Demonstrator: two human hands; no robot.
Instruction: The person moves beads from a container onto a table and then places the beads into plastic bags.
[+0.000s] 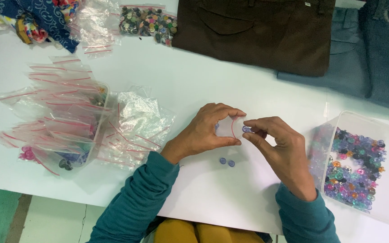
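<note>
Clear plastic sits pinched in our left hand — a small zip bag with a red seal strip, held up off the white table between thumb and fingers with its mouth turned toward the other hand. Our right hand meets it there, thumb and forefinger closed on a single pale blue button right at the bag's opening; the two hands nearly touch at the fingertips.

Just below them, two more blue buttons lie side by side on the table, between our wrists. To the right stands a clear plastic tub — its floor covered with translucent buttons in purple, pink, green and orange. On the left, a second tub overflows with empty red-striped zip bags, and more crumpled bags spread beside it. At the far edge lie a filled bag of mixed dark buttons, folded brown trousers and blue-grey denim, with patterned cloth in the far left corner. Both our sleeves are teal.
</note>
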